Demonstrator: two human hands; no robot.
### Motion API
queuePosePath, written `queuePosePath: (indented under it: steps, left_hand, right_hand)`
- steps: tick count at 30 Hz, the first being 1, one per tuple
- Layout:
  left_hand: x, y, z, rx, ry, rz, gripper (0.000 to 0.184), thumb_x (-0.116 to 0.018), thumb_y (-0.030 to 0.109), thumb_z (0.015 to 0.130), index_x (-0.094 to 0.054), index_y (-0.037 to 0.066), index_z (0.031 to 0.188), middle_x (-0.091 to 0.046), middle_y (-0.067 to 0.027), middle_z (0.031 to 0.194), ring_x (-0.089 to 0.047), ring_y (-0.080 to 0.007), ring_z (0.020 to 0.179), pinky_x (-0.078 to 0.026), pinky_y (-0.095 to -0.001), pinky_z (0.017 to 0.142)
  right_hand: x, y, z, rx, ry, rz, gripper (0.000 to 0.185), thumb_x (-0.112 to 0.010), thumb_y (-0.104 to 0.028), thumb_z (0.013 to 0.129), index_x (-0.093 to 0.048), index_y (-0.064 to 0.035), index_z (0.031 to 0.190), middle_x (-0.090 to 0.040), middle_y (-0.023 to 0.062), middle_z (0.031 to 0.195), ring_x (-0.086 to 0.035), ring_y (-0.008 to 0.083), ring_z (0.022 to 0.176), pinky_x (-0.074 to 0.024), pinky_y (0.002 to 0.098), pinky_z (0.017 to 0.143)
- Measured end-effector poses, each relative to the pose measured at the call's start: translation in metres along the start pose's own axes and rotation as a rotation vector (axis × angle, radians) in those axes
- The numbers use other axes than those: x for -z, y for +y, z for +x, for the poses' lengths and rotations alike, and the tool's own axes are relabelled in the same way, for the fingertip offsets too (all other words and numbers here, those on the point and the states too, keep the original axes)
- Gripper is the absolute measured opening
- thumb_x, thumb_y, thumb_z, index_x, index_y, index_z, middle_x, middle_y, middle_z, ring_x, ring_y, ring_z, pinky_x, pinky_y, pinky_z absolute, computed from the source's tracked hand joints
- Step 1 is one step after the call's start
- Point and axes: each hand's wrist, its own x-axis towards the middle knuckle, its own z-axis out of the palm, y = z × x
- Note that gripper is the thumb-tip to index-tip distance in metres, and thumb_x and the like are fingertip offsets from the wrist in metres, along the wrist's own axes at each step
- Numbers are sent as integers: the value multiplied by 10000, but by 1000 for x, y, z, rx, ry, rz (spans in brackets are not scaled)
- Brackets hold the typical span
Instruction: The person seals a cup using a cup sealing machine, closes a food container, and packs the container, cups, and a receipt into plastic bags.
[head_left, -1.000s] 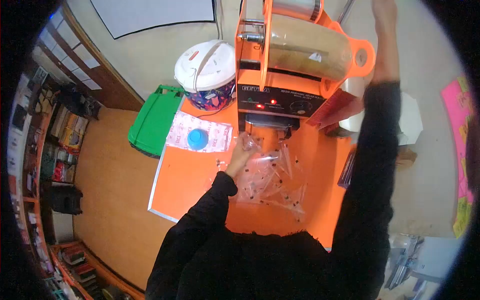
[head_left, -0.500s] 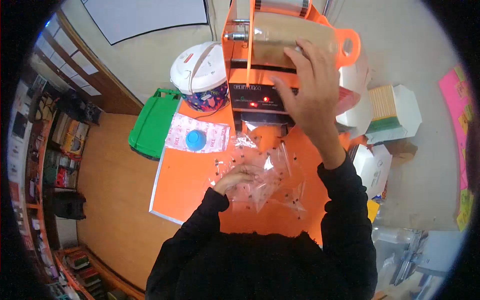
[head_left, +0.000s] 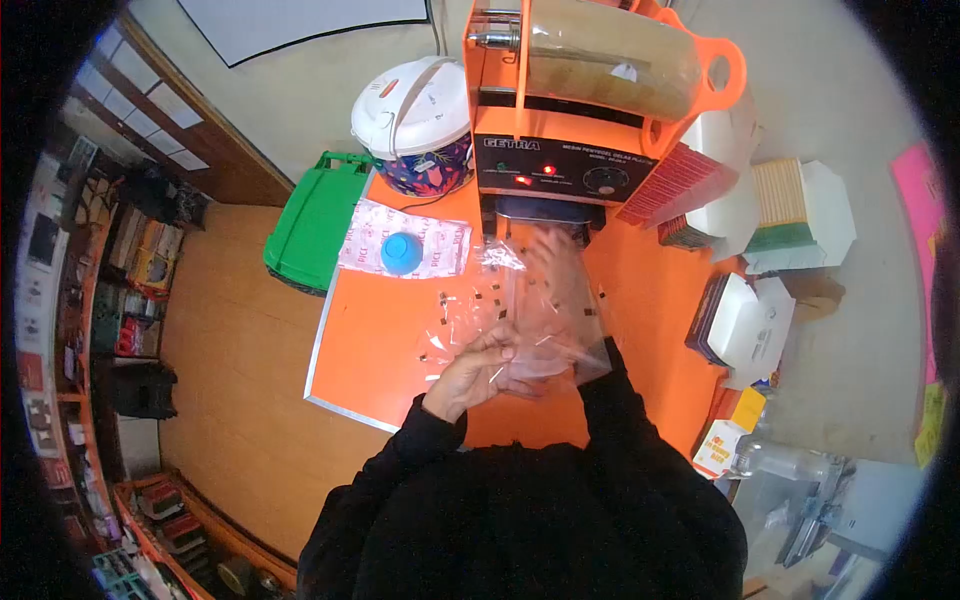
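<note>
In the middle of the orange table, my left hand (head_left: pixel 468 378) is closed, pinching the near edge of a clear plastic bag (head_left: pixel 565 325) between thumb and fingers. My right hand (head_left: pixel 553 270) shows through the clear plastic, blurred, with its fingers stretched toward the machine; it seems to be inside the bag. Small dark marks dot the clear plastic around both hands. Just beyond stands an orange cup sealing machine (head_left: pixel 570 165) with lit red lights, a dial and a roll of film (head_left: pixel 610 65) on top.
A blue cup-shaped object (head_left: pixel 402 253) stands on a pink-and-white printed sheet (head_left: pixel 355 235) at left. Behind it are a rice cooker (head_left: pixel 415 125) and a green bin (head_left: pixel 318 225). Folded cartons (head_left: pixel 750 325) line the right side of the orange table (head_left: pixel 375 345).
My right hand has come down from the film roll to behind or inside the clear plastic. My left hand has moved slightly nearer me, lifting the bag's edge. The view has shifted.
</note>
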Motion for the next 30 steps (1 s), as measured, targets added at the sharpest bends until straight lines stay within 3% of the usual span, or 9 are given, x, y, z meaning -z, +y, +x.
queuePosePath:
  steps: [2, 7, 10, 14, 16, 19, 23, 24, 30]
  left_hand:
    - [-9, 0, -6, -44, 22, -10, 317, -503, 67, 798, -409, 96, 1099, -480, -191, 1119, -494, -406, 1002, -468, -513, 755]
    - [-26, 16, -24, -229, 81, -91, 418, -490, 23, 792, -357, 75, 1184, -538, -148, 1026, -538, -314, 972, -499, -487, 733]
    - [-30, 32, -29, -320, -10, -68, 574, -510, 31, 779, -276, 134, 1292, -438, -129, 1176, -529, -251, 917, -526, -404, 686]
    - [-44, 47, -28, -331, -173, -154, 601, -482, -21, 785, -250, 153, 1311, -445, -114, 1174, -515, -200, 843, -529, -364, 692]
    - [-44, 49, -30, -328, -204, -153, 593, -478, -27, 791, -256, 159, 1309, -464, -104, 1144, -494, -179, 814, -527, -338, 697]
    - [-51, 49, -34, -336, -252, -195, 590, -475, -28, 793, -260, 162, 1309, -472, -108, 1117, -486, -179, 840, -519, -342, 711]
    - [-44, 67, -41, -309, -235, -354, 596, -469, -34, 792, -262, 171, 1312, -466, -89, 1131, -479, -184, 851, -484, -353, 749]
    - [-42, 76, -40, -334, -266, -296, 619, -482, -54, 778, -233, 121, 1316, -440, -101, 1215, -514, -172, 866, -481, -312, 798]
    - [-1, 159, -20, -566, -2, 94, 537, -498, -43, 776, -306, 63, 1266, -462, -127, 1175, -520, -157, 846, -449, -325, 789]
  right_hand:
    - [9, 21, 32, 222, -183, -214, 274, -388, -217, 894, -496, -82, 1106, -468, 51, 1172, -425, 157, 1050, -349, 302, 875]
    - [-69, -60, 11, -318, 378, 166, 500, -458, -354, 861, -319, 9, 1176, -464, 157, 1099, -476, 273, 1044, -431, 337, 860]
    - [-20, 10, 15, -363, 372, 323, 491, -500, -315, 850, -320, 26, 1154, -486, 151, 1055, -496, 275, 1008, -444, 339, 841]
    - [-41, -18, -35, -249, 266, 348, 490, -519, -302, 842, -327, 3, 1174, -496, 125, 1039, -493, 261, 995, -454, 363, 819]
    - [-51, -29, -55, -279, 326, 255, 322, -491, -222, 857, -408, -67, 1127, -468, 60, 1054, -537, 229, 932, -472, 341, 686]
    - [-69, -44, -87, -340, 518, 260, 317, -486, -199, 862, -398, -66, 1136, -464, 66, 1079, -526, 228, 945, -466, 336, 723]
    - [-61, -40, -107, -227, 423, 271, 339, -473, -199, 871, -365, -65, 1162, -456, 70, 1110, -505, 240, 977, -445, 361, 787]
    - [-64, -46, -109, -265, 412, 264, 358, -474, -208, 870, -350, -64, 1173, -448, 74, 1127, -492, 248, 995, -428, 379, 818]
    - [-64, -53, -131, -380, 398, 325, 407, -493, -251, 858, -329, -68, 1183, -425, 88, 1151, -453, 262, 1046, -381, 418, 888]
